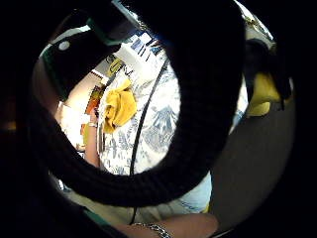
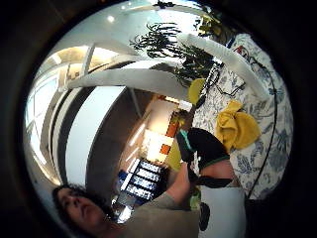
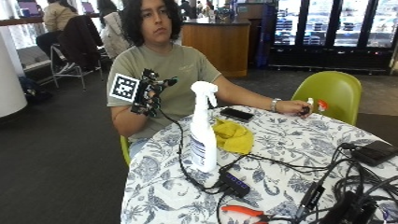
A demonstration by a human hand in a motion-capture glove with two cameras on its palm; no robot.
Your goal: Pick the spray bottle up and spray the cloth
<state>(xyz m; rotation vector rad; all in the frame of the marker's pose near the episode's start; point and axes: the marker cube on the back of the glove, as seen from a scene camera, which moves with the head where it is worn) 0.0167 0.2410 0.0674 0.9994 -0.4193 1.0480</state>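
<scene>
Patterned table (image 3: 298, 144) | we see white spray bottle (image 3: 202, 128) upright, contents unclear | yellow cloth (image 3: 234, 135) at its 2 o'clock | gloved right hand (image 3: 149, 93) raised, fingers loosely curled, empty

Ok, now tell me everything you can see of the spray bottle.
The spray bottle is white, plastic by its look, with a white trigger head and nozzle on a narrow neck and a printed label low on its body. It stands upright on the blue floral tablecloth, near the table's edge on the person's side. The yellow cloth lies crumpled just beside it, and a black cable runs past its base. Nothing holds it: the gloved right hand is raised in the air, apart from it.
</scene>
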